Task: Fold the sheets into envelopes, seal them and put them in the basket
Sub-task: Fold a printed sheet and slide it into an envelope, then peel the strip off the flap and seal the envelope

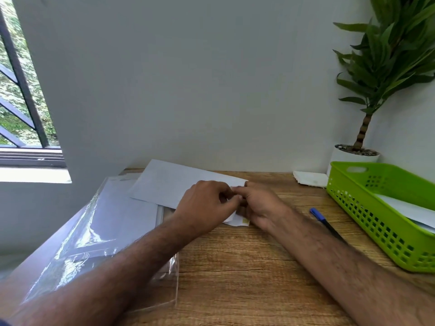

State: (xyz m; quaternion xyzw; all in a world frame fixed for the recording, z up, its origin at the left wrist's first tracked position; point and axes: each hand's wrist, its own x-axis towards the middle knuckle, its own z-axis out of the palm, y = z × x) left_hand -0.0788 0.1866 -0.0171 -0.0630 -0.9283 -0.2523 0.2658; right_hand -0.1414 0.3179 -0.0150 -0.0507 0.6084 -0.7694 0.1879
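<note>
A white envelope (169, 184) lies slanted at the back of the wooden desk (247, 267), partly on a clear plastic sleeve of white sheets (113, 222). My left hand (207, 208) and my right hand (261, 208) meet at the envelope's near right corner. Both pinch a small white piece with a yellowish patch (242, 221); what it is stays unclear. A green plastic basket (367, 208) stands at the right with white paper (404, 208) inside.
A blue-capped pen (323, 221) lies between my right forearm and the basket. A potted plant (353, 154) and a small white pad (310, 178) sit at the back right by the wall. A window is at the left.
</note>
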